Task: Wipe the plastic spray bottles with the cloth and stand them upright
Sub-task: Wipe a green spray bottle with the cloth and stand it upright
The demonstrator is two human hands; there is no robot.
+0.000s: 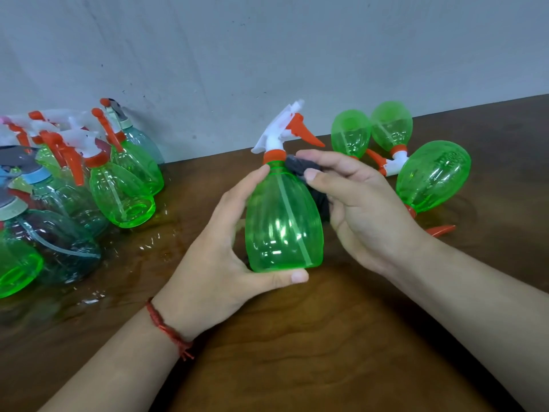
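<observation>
Red thread bracelet [169, 330] on left wrist; left hand [219, 257] fingers wrap green spray bottle [282, 221] mid-counter [297, 352], only dip tube inside. Right hand [362, 209] fingers pinch dark cloth [297, 165] at its neck. Three tipped green bottles [432, 176] right, upright bottles [121, 191] left

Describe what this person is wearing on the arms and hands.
Both hands are bare: no gloves, and no rings show on the left hand or the right hand. No sleeve shows on either forearm up to the picture's edge. The only thing worn is a red braided thread bracelet round the left wrist, with knotted, frayed ends. No watch shows.
</observation>
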